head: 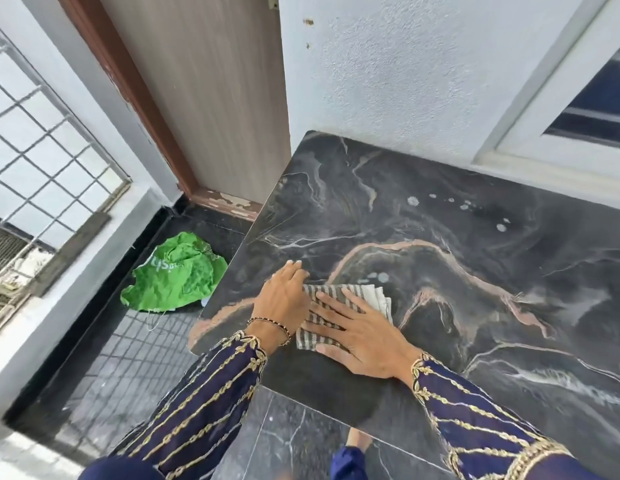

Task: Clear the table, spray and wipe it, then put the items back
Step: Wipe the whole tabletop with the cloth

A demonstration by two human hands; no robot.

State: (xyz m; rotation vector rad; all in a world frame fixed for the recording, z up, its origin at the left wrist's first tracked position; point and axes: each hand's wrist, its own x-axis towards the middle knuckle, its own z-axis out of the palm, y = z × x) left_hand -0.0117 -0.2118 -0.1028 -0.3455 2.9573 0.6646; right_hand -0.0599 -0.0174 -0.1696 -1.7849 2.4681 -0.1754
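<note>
A folded grey-and-white striped cloth (339, 306) lies near the left front corner of the black marble table (457, 209). My right hand (360, 336) presses flat on the cloth with its fingers spread. My left hand (284, 294) rests on the cloth's left edge, fingertips on the table top. White spray droplets (413, 201) dot the table's far middle and a few sit just beyond the cloth. Nothing else stands on the table.
A crumpled green bag (175, 277) lies on the dark tiled floor left of the table. A wooden door (211, 98) stands behind it, a grilled window (42, 150) at far left. The white wall and a window frame (543, 109) border the table's far side.
</note>
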